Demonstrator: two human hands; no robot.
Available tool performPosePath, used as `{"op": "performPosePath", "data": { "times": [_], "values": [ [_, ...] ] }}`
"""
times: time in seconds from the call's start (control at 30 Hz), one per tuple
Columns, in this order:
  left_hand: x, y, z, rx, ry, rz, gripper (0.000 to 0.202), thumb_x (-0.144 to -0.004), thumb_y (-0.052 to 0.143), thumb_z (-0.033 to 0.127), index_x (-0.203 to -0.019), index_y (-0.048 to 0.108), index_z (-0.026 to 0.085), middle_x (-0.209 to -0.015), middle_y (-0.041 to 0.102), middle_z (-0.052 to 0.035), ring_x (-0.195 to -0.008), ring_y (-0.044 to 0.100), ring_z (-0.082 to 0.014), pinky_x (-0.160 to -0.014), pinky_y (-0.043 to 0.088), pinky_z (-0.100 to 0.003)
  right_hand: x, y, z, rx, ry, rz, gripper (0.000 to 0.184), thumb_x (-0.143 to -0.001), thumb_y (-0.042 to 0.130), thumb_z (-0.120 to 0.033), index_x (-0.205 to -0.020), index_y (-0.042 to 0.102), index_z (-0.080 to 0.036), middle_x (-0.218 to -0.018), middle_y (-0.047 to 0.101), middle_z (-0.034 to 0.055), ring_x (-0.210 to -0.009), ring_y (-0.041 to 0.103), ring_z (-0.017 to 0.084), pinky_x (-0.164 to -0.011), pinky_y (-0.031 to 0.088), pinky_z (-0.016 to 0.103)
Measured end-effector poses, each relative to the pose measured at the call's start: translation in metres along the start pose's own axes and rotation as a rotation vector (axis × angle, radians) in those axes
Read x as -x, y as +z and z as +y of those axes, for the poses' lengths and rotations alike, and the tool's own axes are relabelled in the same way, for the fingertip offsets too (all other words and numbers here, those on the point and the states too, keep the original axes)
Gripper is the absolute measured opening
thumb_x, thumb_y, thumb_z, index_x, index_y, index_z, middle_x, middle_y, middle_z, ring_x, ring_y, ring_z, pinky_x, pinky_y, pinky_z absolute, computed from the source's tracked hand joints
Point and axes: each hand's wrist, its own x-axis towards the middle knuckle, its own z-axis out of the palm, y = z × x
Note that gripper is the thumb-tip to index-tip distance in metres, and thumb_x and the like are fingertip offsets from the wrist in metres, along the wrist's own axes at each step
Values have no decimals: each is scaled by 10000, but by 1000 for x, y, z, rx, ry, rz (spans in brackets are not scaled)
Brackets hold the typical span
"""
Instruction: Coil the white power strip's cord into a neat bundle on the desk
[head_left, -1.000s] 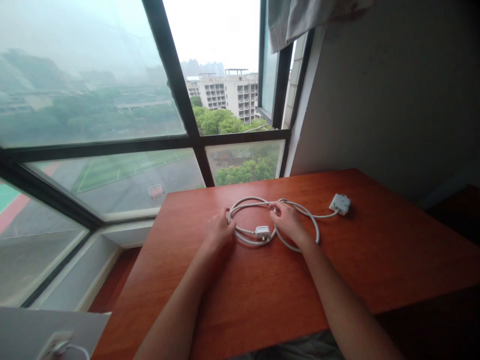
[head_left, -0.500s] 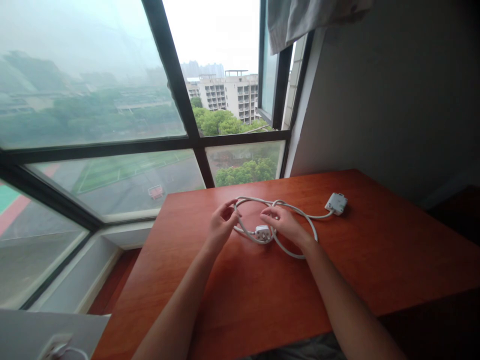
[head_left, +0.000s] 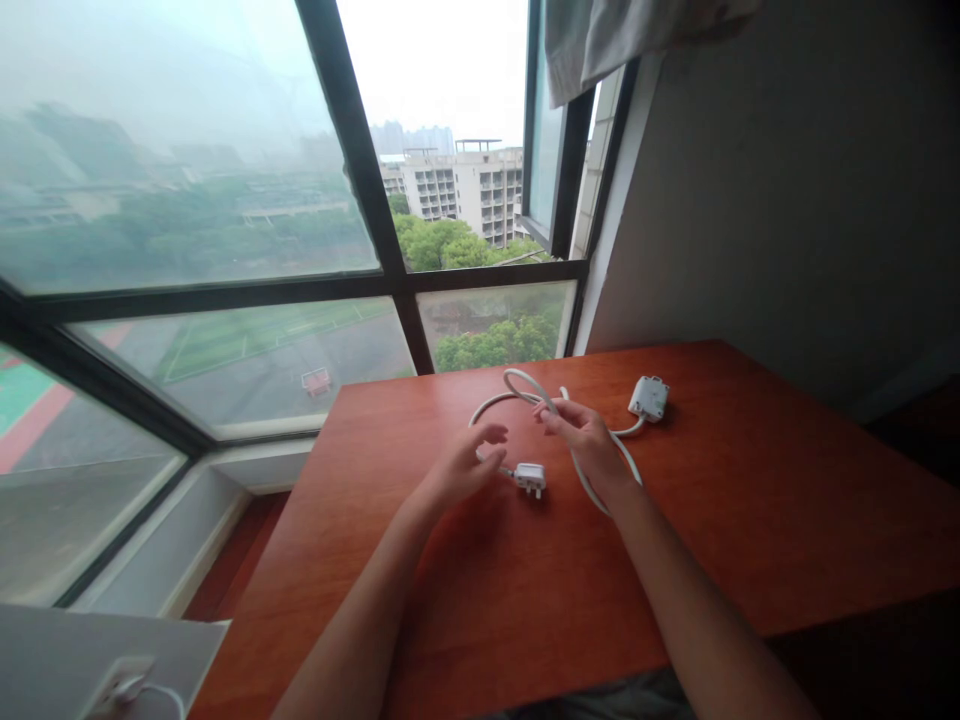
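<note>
A white power cord [head_left: 521,377] curls in loops over the reddish-brown table. My right hand [head_left: 581,435] pinches one part of the cord, which arches up and away from the tabletop. Just left of the plug, my left hand [head_left: 469,462] has its fingers apart and curved beside the cord, with nothing seen in its grip. Between the two hands lies the white plug [head_left: 531,478], its prongs pointing toward me. At the cord's other end, a white socket block [head_left: 649,398] rests beyond my right hand.
The wooden table [head_left: 720,500] meets the windows [head_left: 495,320] at its far side and a grey wall [head_left: 750,220] at the right. A wall outlet [head_left: 124,688] with a white plug in it sits low at the left. A curtain [head_left: 600,45] hangs above.
My right hand has taken hold of the cord and raised a loop. My left hand has come off the cord and moved slightly right and down. The socket block has shifted left; the plug has turned.
</note>
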Motion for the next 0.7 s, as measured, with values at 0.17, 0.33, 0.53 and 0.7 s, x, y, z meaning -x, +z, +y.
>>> {"op": "performPosePath", "data": {
  "times": [0.17, 0.33, 0.53, 0.7],
  "values": [
    [5, -4, 5, -425, 79, -307, 217, -772, 593, 160, -957, 675, 238, -962, 661, -48, -907, 613, -192, -846, 441, -304, -5, -12, 2, -113, -4, 142, 228, -771, 656, -408, -856, 710, -203, -932, 683, 46, -841, 599, 173, -709, 479, 275],
    [1, -12, 9, -386, 70, -273, 182, -856, 505, 160, -908, 673, 208, -926, 653, -60, -833, 598, -166, -797, 439, -283, -5, -12, 4, -101, -19, 126, 262, -810, 626, -428, -882, 726, -197, -922, 687, 51, -837, 599, 171, -694, 474, 269],
    [-1, -43, 0, 119, -48, 205, 193, -879, 560, 338, -821, 623, 165, -766, 628, -30, -732, 579, -147, -710, 457, -264, -7, -11, 5, -94, -18, 100, 276, -821, 601, -432, -863, 724, -188, -947, 694, 69, -875, 617, 191, -683, 476, 273],
    [2, -70, -14, 584, -197, 564, 249, -820, 650, 359, -962, 615, 158, -697, 557, 7, -626, 531, -100, -608, 453, -220, -7, -13, 5, -113, 3, 83, 255, -808, 594, -362, -965, 689, -184, -923, 693, 65, -800, 618, 170, -686, 474, 282]
  ]
}}
